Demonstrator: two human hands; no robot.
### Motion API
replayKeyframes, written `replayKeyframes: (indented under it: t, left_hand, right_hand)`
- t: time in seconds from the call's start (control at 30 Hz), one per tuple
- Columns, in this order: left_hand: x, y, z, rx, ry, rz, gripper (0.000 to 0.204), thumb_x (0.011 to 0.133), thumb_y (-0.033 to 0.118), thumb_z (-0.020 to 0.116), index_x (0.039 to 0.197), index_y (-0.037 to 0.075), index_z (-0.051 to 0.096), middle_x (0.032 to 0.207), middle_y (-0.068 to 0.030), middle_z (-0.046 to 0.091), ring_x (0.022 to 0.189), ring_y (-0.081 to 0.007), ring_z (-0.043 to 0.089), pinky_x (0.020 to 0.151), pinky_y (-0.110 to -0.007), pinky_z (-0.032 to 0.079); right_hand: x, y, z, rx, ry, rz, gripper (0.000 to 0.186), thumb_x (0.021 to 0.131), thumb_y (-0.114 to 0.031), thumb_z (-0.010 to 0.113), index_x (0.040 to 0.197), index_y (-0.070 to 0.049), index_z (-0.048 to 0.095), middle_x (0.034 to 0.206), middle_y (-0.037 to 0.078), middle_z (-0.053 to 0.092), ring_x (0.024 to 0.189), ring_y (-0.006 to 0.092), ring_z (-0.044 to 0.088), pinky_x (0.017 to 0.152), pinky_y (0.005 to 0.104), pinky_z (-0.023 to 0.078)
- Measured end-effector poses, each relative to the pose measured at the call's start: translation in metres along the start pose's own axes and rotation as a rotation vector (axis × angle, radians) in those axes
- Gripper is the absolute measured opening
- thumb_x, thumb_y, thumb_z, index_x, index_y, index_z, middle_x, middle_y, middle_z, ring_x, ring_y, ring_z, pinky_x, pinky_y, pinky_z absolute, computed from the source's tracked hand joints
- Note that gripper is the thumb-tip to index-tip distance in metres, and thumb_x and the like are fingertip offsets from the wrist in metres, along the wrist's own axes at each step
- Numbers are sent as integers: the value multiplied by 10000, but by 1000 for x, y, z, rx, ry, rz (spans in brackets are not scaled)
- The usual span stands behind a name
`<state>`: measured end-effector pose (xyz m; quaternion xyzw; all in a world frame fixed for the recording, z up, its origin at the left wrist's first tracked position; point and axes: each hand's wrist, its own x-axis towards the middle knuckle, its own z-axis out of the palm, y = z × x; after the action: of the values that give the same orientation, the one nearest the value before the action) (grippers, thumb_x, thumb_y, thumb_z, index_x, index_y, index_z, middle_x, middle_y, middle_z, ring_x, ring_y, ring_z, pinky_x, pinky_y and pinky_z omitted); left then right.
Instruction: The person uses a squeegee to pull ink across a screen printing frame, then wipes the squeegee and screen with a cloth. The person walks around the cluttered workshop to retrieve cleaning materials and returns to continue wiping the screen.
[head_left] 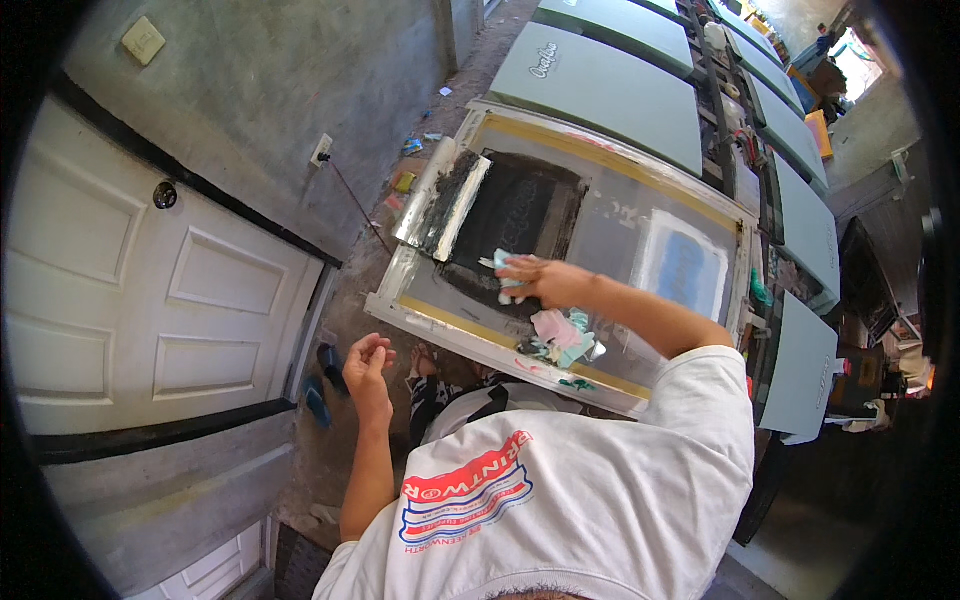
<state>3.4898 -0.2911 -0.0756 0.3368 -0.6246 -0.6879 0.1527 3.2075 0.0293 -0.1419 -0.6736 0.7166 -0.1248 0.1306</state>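
A screen-printing frame (650, 402) with yellowed inner edges lies before me, bearing a black stencil area (520, 200) and a pale panel with a blue patch (680, 270). My right hand (535, 280) presses a light blue cloth (502, 268) onto the lower part of the black area. A squeegee (425, 195) smeared with black and white lies across the frame's left side. Crumpled pink and pale green cloths (560, 330) lie below my right hand. My left hand (368, 365) hangs off the frame's lower left, fingers loosely curved, with nothing visible in them.
Light grey boards (598, 85) printed with lettering stand in two rows beyond and right of the frame. A white door (120, 300) in a grey wall is at left, with blue slippers (318, 400) on the floor nearby. A cluttered dark area (890, 370) is at right.
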Motion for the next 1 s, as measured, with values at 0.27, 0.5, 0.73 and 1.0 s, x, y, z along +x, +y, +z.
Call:
replayKeyframes:
  t: [0.27,0.5,0.73,1.0]
  left_hand:
    - [-8,-3,-13,-56,30,-13,216,980,4,594,1189,-19,644,1073,-90,698,886,-151,659,799,-277,521]
    - [-21,-4,-14,-93,64,-16,216,980,2,596,1190,-24,641,1066,-97,699,886,-153,661,801,-276,518]
    - [-27,-3,-19,-81,81,-13,210,983,12,596,1185,-19,646,1061,-95,701,883,-154,662,797,-275,518]
    - [-29,-5,-16,-97,78,-68,203,981,18,604,1176,-14,653,1053,-91,706,877,-156,666,796,-275,518]
  right_hand:
    - [0,18,-10,-304,58,228,615,758,14,658,1363,-88,629,1541,145,487,1465,305,412,1228,384,354]
    - [-6,43,-38,-199,316,487,616,745,32,646,1348,-92,639,1506,133,517,1381,312,506,1154,381,444]
    - [-1,18,-5,-29,22,41,686,711,-11,636,1392,-98,627,1574,132,464,1512,314,351,1271,415,293]
    - [17,121,-34,-166,242,520,642,736,-7,641,1374,-79,630,1542,149,467,1442,387,414,1194,445,375]
